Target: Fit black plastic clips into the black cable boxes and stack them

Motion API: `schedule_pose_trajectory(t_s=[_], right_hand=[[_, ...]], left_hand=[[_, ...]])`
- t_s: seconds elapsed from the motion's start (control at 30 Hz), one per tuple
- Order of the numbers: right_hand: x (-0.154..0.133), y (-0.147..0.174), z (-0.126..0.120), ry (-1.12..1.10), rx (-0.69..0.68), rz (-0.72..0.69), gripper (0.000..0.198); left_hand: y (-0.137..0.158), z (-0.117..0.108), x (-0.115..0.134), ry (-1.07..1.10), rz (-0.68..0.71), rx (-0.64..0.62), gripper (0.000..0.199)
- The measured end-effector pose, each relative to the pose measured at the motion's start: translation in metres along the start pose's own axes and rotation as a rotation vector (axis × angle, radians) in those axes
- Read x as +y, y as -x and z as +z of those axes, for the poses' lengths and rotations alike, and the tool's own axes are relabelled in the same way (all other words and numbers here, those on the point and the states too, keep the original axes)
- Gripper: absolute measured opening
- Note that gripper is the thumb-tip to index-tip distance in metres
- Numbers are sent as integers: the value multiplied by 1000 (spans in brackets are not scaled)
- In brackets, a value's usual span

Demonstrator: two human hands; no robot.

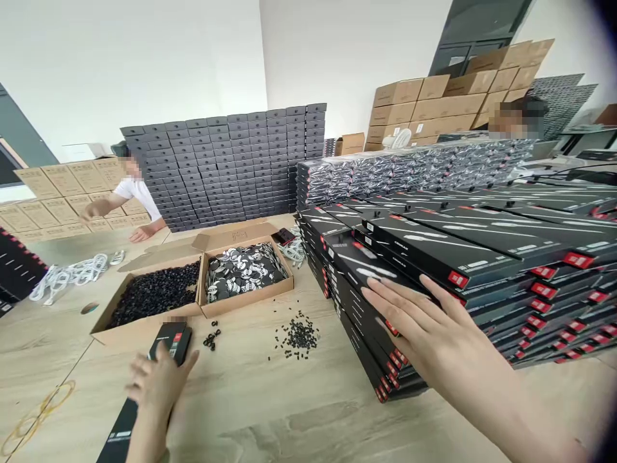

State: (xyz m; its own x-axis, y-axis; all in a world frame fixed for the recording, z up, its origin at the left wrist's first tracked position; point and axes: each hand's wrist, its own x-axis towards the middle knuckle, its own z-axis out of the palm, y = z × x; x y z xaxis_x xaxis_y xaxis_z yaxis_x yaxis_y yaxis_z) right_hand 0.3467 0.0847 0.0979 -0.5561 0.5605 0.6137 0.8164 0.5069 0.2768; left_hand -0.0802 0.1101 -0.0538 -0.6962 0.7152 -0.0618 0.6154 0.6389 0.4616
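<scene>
My left hand [161, 384], fingers spread, is over a long black box [119, 429] with a red mark near its far end, lying on the wooden table; whether the palm touches it I cannot tell. My right hand [429, 331] lies stretched out against the near side of a tall stack of similar black boxes [405, 244] with red ends. White cables are printed on their lids. Between my hands, small black parts [299, 335] are strewn in a loose heap, with a few black rings [211, 337] to their left.
One open carton [147, 319] holds many small black pieces; another carton [250, 301] holds black-and-white round pieces. White cables [80, 271] lie at left, yellow bands [41, 415] nearer. A wall of dark boxes [226, 167] stands behind. Two other people [139, 193] are across the table.
</scene>
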Motion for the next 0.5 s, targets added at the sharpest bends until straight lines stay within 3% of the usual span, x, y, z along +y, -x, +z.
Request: schedule_pose_trajectory(t_s=[0.1,0.23,0.33,0.4,0.5], right_hand=[[8,7,8,60,-12,5,39],[1,10,7,57,29,33,39],[-19,3,0,-88,116,112,30],[-38,-2,-3,-281,171,69,26],[-69,-8,10,-542,130,-46,23]], left_hand=[[-18,-4,-37,-70,-96,-32,104],[-21,-9,-59,-81,-8,-120,112],[-24,-15,-62,-51,28,-110,113],[-22,-25,-58,-14,35,-62,113],[-1,-44,-40,83,61,43,111]])
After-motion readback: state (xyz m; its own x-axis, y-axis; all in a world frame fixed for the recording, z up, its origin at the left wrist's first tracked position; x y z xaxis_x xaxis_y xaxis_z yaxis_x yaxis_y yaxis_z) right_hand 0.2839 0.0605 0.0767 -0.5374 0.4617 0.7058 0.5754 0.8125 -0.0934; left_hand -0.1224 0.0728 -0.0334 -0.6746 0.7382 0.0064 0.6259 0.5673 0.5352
